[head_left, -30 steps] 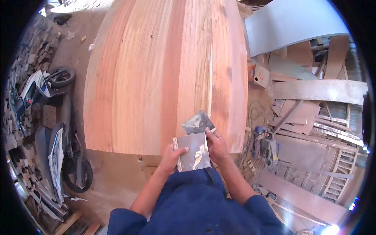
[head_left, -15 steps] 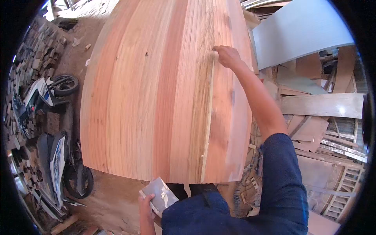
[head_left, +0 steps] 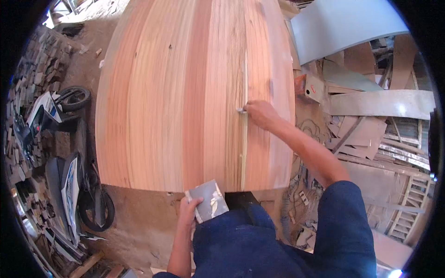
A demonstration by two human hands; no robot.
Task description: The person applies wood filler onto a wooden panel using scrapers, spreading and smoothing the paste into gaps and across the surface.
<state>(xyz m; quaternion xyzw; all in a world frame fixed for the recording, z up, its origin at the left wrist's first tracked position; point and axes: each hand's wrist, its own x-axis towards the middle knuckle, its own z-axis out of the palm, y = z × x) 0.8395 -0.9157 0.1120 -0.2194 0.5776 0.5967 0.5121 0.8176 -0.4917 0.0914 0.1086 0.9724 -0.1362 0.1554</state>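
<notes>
A wide panel of joined wooden strips (head_left: 157, 116) in pink and tan tones lies before me. My right hand (head_left: 260, 115) is closed on a small putty knife (head_left: 241, 110), mostly hidden by the fingers, with its blade at the panel. A pale line of filler (head_left: 244, 146) runs lengthwise along a seam under and below this hand. Close to my body, by the panel's near edge, my left hand (head_left: 188, 209) grips a flat grey board (head_left: 204, 194). Cream-coloured filler (head_left: 216, 200) is smeared on that board's face.
Motorbikes (head_left: 69, 185) stand at the left beside stacked wood offcuts (head_left: 34, 83). On the right are a large white sheet (head_left: 345, 30), an orange-and-white box (head_left: 309, 89), leaning boards (head_left: 380, 103) and a ladder-like frame (head_left: 408, 208).
My right hand has come down the seam toward me with the putty knife. My left hand and its board have risen and shifted right, nearer the panel edge. The view has shifted slightly.
</notes>
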